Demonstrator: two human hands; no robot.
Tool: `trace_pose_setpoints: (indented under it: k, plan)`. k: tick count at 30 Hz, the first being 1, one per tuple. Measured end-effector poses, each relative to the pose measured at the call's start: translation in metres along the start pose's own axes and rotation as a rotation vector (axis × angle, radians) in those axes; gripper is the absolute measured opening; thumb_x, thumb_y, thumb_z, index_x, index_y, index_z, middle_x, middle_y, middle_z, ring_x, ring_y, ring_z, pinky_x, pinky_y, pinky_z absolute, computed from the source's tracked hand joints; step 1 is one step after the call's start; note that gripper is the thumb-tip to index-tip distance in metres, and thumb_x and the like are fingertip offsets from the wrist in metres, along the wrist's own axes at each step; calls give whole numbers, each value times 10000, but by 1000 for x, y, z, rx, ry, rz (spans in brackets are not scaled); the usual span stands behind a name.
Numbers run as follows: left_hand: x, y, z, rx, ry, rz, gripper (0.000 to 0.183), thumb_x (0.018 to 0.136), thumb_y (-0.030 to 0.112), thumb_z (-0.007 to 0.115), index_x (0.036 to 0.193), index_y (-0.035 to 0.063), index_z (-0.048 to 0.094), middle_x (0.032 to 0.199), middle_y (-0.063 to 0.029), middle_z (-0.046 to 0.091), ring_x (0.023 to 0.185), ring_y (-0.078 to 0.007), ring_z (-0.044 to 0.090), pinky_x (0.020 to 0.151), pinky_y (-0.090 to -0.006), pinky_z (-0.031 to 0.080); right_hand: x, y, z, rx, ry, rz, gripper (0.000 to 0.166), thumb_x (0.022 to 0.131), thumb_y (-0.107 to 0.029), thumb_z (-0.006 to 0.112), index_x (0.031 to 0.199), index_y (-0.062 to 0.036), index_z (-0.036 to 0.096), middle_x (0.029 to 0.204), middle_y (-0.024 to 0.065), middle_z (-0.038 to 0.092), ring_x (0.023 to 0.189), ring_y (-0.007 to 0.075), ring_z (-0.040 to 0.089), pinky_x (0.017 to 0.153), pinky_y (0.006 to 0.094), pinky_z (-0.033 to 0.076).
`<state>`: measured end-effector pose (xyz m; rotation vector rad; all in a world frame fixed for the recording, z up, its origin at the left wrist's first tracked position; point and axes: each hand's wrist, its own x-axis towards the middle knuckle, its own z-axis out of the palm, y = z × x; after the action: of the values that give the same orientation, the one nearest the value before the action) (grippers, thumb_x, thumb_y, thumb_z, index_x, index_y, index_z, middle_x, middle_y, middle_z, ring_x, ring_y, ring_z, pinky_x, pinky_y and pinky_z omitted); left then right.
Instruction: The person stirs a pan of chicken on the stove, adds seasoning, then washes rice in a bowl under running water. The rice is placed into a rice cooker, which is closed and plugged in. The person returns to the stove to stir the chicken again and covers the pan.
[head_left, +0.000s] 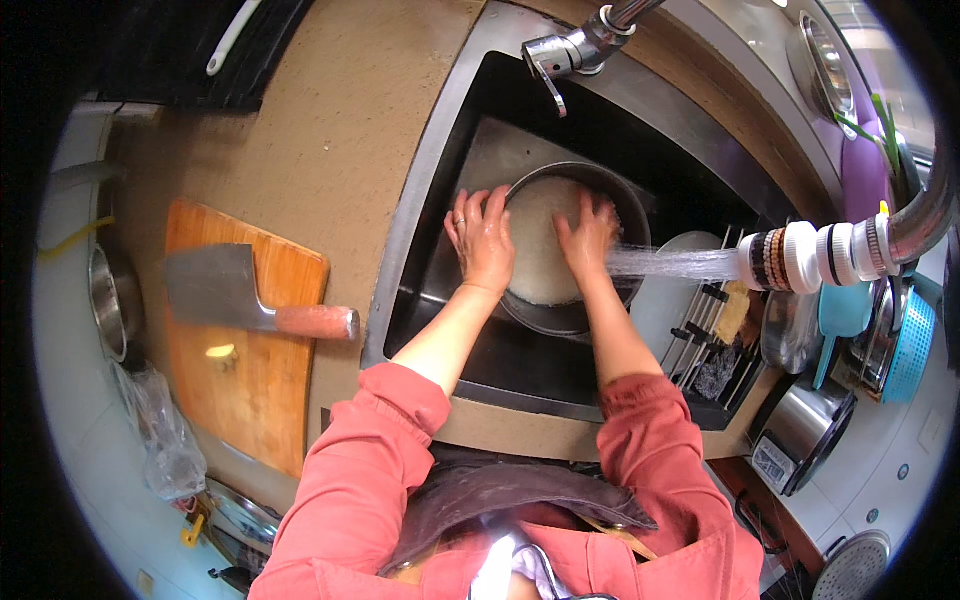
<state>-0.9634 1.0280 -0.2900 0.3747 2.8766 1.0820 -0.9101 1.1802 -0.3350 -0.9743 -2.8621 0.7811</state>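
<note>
A round metal pot (639, 217) sits in the dark sink, holding white rice (541, 259) that looks wet. My left hand (484, 238), with a ring on one finger, holds the pot's left rim. Inside the pot, at the right part of the rice, is my right hand (589, 231); its fingers are spread and blurred, with the tips touching the rice. From the faucet nozzle (780, 259) on the right, a water stream (675, 262) reaches my right wrist and the pot's right side.
The sink's metal rim (409, 217) surrounds the pot. A faucet lever (553, 90) stands behind it. To the left, a cleaver (214, 289) and a small yellowish piece (221, 352) lie on a wooden cutting board (255, 405). A rack (694, 330) spans the sink's right side.
</note>
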Motion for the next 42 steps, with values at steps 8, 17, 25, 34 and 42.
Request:
trace_pose_setpoints:
  k: [8,17,25,34,42]
  plan:
    - [1,1,0,11,13,-30,367,808,147,587,1164,209,526,1240,-135,391,1244,-339,268,999,-531,206,-13,-34,-2,-575,-684,-460,706,661,-284,705,1305,-237,419,1412,114,262,1297,397,191,982,622,206]
    - [2,7,-1,34,34,7,357,812,140,573,1163,184,530,1213,-134,422,1216,-342,310,997,-473,223,-41,8,36,-445,-511,-685,760,619,-222,756,1300,-221,418,1366,228,273,1208,424,347,989,506,305]
    - [2,2,1,24,14,-49,366,804,151,588,1158,221,526,1243,-131,391,1244,-342,260,1000,-531,203,-43,-4,-15,-382,-726,-75,939,573,-236,788,1362,-143,289,1359,311,207,1258,438,246,1010,499,275]
    - [0,4,-1,28,20,-27,348,828,145,550,1172,191,520,1233,-132,412,1234,-342,283,1005,-484,197,-5,5,-1,-227,-521,-74,757,625,-178,733,1303,-176,397,1379,271,219,1271,440,229,1017,499,263]
    - [3,1,1,12,19,-23,360,803,143,585,1153,204,530,1238,-125,399,1241,-343,268,1001,-523,207,-14,-31,10,-483,-502,-270,552,673,-259,684,1195,-194,515,1354,156,322,1267,392,261,950,527,336]
